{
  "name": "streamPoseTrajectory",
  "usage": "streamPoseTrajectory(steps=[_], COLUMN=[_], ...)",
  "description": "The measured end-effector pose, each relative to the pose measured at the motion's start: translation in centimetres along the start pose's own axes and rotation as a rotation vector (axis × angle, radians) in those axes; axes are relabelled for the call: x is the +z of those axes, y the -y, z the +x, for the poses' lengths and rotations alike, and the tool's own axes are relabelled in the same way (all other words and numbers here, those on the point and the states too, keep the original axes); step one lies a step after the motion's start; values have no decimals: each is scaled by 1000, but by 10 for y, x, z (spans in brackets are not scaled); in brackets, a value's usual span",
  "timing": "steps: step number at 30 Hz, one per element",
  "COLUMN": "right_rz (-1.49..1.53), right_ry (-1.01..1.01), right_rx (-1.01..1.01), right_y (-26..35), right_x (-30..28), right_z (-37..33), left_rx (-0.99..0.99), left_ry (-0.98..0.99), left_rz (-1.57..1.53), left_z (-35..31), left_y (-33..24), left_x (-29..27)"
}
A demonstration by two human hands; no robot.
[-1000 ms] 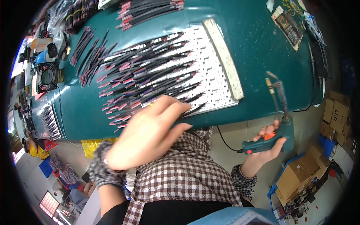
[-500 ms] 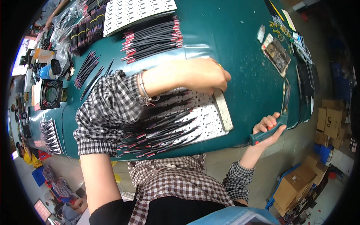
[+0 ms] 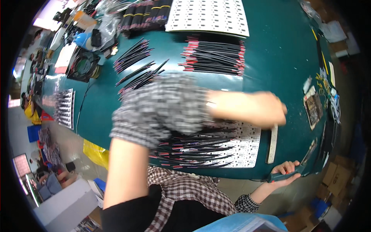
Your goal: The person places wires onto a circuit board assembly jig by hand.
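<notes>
Closest in, the right hand (image 3: pixel 285 170) sits at the near edge of the table, fingers curled shut around a teal-handled soldering iron (image 3: pixel 295 170) that pokes out past the table edge to the right. The left arm in a checked sleeve (image 3: pixel 162 108) reaches across from left to right, and the left hand (image 3: pixel 257 108) hangs over the white circuit panel (image 3: pixel 247 149). It's motion-blurred, so I can't tell how far the fingers are open or if it's got hold of anything.

That panel lies flat on the teal table (image 3: pixel 278 54) near the front edge, with a bunch of black wires with red ends (image 3: pixel 193 149) fanned across its left part. A pale strip (image 3: pixel 272 144) lies just beside its right side.

Further back: one tidy row of red-tipped wires (image 3: pixel 214 60), two looser piles of black wires (image 3: pixel 135 63) to its left, and a second white panel (image 3: pixel 208 15) at the far edge. A black fan (image 3: pixel 83 63) sits far left.

Off to the right there's a small brown board (image 3: pixel 313 108) among scraps. Cardboard boxes (image 3: pixel 336 170) sit on the floor at right.
</notes>
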State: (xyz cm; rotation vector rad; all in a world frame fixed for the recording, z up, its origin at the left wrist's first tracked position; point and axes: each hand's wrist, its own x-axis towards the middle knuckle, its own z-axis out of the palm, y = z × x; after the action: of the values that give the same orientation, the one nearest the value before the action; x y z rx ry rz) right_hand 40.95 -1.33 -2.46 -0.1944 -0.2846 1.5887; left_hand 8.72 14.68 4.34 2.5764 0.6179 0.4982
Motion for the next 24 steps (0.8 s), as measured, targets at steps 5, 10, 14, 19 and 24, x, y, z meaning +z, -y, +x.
streamPoseTrajectory(steps=[5, 10, 14, 19, 24], right_rz=[-77, -74, -149, -157, -156], right_ry=[-20, -46, -78, -94, -105], right_rx=[9, -20, -46, -73, -65], right_y=[-6, -2, -4, 4, 6], right_x=[15, 22, 28, 27, 37], right_z=[7, 2, 1, -3, 0], left_rx=[-507, -476, -543, -501, -372], left_ry=[-248, -248, -220, -161, -329], left_rz=[270, 240, 287, 272, 443], left_z=[-102, -101, -89, -93, -100], left_y=[73, 107, 108, 105, 91], left_x=[-75, -58, -60, -55, -44])
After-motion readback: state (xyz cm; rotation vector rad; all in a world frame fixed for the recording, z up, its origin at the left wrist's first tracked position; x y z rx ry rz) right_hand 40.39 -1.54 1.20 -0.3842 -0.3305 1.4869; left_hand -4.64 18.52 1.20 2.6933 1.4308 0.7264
